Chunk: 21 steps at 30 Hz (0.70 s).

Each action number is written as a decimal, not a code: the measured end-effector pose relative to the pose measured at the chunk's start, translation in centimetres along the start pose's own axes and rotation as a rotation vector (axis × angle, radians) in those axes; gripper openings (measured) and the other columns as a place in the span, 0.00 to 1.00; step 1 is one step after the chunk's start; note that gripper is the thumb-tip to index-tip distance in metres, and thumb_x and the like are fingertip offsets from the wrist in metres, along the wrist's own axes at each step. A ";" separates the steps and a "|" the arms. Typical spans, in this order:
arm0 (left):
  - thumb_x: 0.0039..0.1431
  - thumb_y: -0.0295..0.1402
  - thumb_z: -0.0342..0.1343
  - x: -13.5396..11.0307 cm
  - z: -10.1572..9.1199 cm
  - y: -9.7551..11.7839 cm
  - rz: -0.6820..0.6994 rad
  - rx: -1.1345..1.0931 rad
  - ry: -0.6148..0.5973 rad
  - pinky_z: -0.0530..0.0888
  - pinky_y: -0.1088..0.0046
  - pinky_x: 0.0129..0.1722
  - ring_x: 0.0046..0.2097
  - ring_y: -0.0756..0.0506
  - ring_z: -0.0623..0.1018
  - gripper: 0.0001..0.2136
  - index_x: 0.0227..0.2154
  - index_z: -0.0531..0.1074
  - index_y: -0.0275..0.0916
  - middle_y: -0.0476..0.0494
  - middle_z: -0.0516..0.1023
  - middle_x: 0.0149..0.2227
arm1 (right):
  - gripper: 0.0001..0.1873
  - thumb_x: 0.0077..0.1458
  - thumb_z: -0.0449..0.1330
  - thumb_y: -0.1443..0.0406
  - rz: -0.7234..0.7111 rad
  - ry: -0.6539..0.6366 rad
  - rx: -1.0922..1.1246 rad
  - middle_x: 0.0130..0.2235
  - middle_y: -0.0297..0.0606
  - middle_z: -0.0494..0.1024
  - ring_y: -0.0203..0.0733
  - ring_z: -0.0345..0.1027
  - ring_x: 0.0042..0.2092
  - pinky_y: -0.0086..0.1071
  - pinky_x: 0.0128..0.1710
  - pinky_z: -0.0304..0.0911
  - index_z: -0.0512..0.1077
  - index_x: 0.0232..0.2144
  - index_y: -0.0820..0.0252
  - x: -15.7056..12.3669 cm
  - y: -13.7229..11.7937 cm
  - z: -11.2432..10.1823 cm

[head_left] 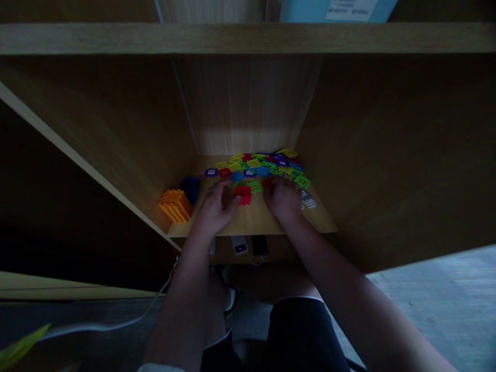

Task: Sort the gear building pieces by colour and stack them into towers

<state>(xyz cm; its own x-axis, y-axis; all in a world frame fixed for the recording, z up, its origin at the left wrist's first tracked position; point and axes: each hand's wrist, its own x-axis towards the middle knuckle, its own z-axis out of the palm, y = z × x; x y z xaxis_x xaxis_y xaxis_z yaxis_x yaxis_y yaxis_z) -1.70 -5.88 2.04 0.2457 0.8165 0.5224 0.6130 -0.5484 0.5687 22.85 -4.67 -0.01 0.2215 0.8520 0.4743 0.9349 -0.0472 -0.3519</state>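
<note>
On the wooden shelf (256, 223), a red stack of interlocking plastic pieces (243, 195) stands just to the right of the left hand (214, 206), its near-left edge at the thumb tip. That hand's grip is relaxed and parted — thumb and forefinger curve apart with a visible gap between them, and the stack sits at the mouth of that gap rather than enclosed by it.

A single red piece (266, 183) lies at the fingertips of the right hand (284, 199), partly covered by them; whether this grip pinches it or merely touches it, I cannot tell. Between the two hands, just beyond the red stack, is a green piece (254, 186).

Both forearms reach forward and inward from the lower corners, the left steeper, the right more slanted. The left hand is turned with its thumb side toward the middle; the right is bent palm down, its back showing and its fingers curled.

Beyond the hands spreads a loose pile of yellow, green, blue, red and purple pieces (253, 163), heaped higher toward the right. White-patterned pieces (308, 200) lie beside the right hand. Left of the left hand — near the side panel — stand an orange stack (175, 205) and a dark blue stack (191, 189).
</note>
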 end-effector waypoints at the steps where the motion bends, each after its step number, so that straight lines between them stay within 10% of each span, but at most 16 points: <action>1: 0.72 0.42 0.62 0.0 0.0 0.0 0.002 -0.001 0.003 0.76 0.46 0.69 0.67 0.34 0.79 0.21 0.62 0.70 0.43 0.34 0.79 0.65 | 0.14 0.66 0.62 0.60 -0.010 0.024 0.007 0.50 0.61 0.82 0.67 0.72 0.54 0.58 0.56 0.67 0.77 0.49 0.62 0.0 0.1 0.1; 21: 0.72 0.41 0.62 0.0 -0.1 0.2 0.034 0.005 0.049 0.76 0.47 0.68 0.65 0.34 0.79 0.18 0.60 0.72 0.43 0.36 0.80 0.62 | 0.16 0.66 0.59 0.67 -0.109 0.039 0.378 0.50 0.54 0.83 0.57 0.78 0.51 0.49 0.56 0.74 0.76 0.55 0.63 1.0 0.4 -0.1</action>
<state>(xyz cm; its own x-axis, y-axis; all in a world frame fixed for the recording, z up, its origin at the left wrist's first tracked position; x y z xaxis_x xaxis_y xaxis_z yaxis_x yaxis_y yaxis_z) -1.62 -5.97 2.19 0.2291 0.7875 0.5721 0.6090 -0.5745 0.5470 23.50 -3.88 0.35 0.1442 0.8205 0.5531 0.7873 0.2435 -0.5665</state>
